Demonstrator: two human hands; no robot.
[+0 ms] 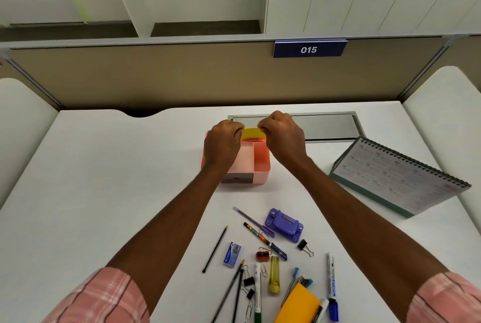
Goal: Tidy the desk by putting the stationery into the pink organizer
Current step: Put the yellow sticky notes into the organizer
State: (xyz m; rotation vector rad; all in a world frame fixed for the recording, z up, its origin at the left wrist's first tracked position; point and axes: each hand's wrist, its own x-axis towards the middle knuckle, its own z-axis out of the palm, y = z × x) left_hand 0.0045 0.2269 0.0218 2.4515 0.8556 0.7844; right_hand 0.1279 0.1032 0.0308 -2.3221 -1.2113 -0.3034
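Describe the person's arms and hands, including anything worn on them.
The left hand and right hand are bare, with no gloves, rings or watch showing. The forearms are uncovered too. The left sleeve and right sleeve are pink plaid crossed by white and dark lines, and end around the elbows.

Organizer [261, 164] sits mid-surface [104, 179], with the left hand [222, 143] and right hand [282, 137] pinching a note pad [253, 134] over its 12 o'clock edge. Cable hatch [325, 126] lies behind at 1 o'clock, calendar [390, 174] stands at 3 o'clock, and hole punch [284, 225], pencil [214, 249] and marker [331, 278] lie scattered at 6 o'clock.
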